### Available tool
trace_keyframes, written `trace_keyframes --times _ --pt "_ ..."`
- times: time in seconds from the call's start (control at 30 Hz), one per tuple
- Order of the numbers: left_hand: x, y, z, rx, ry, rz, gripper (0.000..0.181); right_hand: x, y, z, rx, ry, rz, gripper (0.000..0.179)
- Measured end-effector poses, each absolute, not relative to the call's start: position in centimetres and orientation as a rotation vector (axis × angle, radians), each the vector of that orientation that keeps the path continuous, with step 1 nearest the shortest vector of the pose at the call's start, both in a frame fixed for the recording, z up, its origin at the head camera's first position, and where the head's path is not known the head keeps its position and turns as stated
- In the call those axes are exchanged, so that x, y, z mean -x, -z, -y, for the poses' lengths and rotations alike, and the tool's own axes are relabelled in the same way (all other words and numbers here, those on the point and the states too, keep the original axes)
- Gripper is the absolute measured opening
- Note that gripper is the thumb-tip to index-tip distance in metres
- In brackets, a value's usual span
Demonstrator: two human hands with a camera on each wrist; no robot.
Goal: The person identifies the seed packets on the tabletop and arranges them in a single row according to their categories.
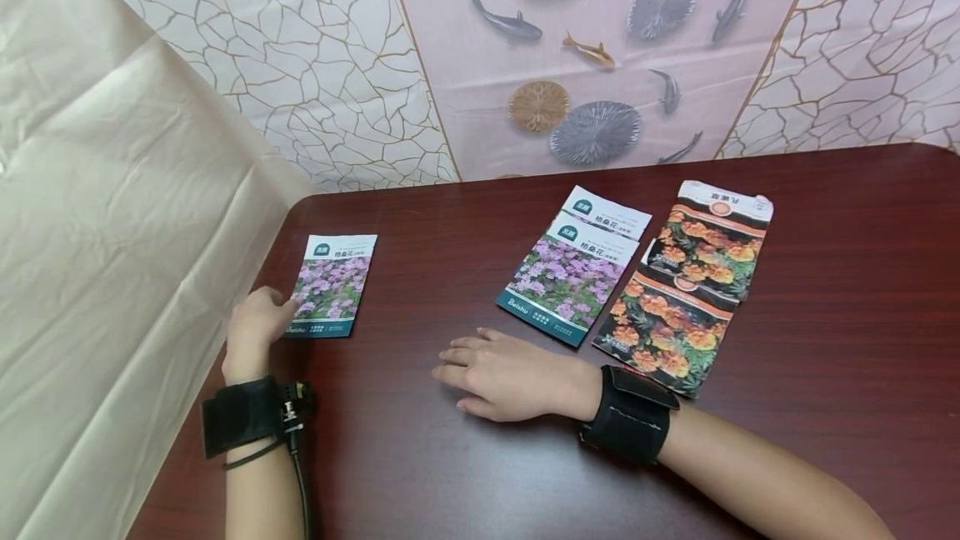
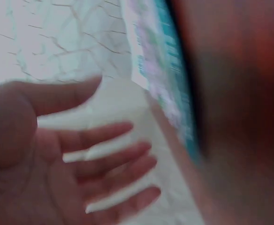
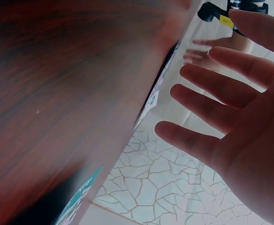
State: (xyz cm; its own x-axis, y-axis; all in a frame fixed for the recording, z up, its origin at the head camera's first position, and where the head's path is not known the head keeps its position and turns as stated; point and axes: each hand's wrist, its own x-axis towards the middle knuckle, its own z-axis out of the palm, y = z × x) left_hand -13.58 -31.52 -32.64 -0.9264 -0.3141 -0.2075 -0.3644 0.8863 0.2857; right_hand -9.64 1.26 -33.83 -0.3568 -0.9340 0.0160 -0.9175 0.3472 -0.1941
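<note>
At the left of the table lies a packet with purple flowers (image 1: 330,286), a seed packet by its look. My left hand (image 1: 258,323) is beside its lower left edge, thumb toward it; in the left wrist view that hand (image 2: 95,159) has its fingers spread and holds nothing. My right hand (image 1: 506,375) is over the middle of the table, palm down, fingers extended, below two overlapping purple-flower packets (image 1: 566,277). In the right wrist view the right hand (image 3: 231,103) shows straight, parted fingers with nothing in them.
Two orange-flower packets (image 1: 675,319) overlap at the right, close to the right wrist's black band (image 1: 630,415). A dark red-brown table (image 1: 420,273) lies beneath everything. Pale cloth (image 1: 135,232) hangs along the left edge, and a patterned covering (image 1: 337,65) stands behind.
</note>
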Motion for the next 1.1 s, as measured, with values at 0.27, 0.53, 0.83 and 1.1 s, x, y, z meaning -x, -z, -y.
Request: trace_keyframes --times 0.27,0.53,0.83,1.1 --pt "13.9 31.7 29.2 -0.069 -0.551 -2.638 0.066 9.5 33.9 -1.3 1.764 0.253 -2.495 0.036" --pt "14.3 32.9 28.9 -0.092 -0.515 -2.558 0.065 9.1 34.0 -1.3 1.786 0.295 -2.44 0.033" --pt "14.3 32.8 29.1 -0.062 -0.552 -2.593 0.066 9.0 34.1 -1.3 1.79 0.277 -2.432 0.033" --pt "14.4 32.9 29.2 -0.068 -0.534 -2.607 0.065 9.3 33.8 -2.0 1.803 0.384 -2.419 0.033"
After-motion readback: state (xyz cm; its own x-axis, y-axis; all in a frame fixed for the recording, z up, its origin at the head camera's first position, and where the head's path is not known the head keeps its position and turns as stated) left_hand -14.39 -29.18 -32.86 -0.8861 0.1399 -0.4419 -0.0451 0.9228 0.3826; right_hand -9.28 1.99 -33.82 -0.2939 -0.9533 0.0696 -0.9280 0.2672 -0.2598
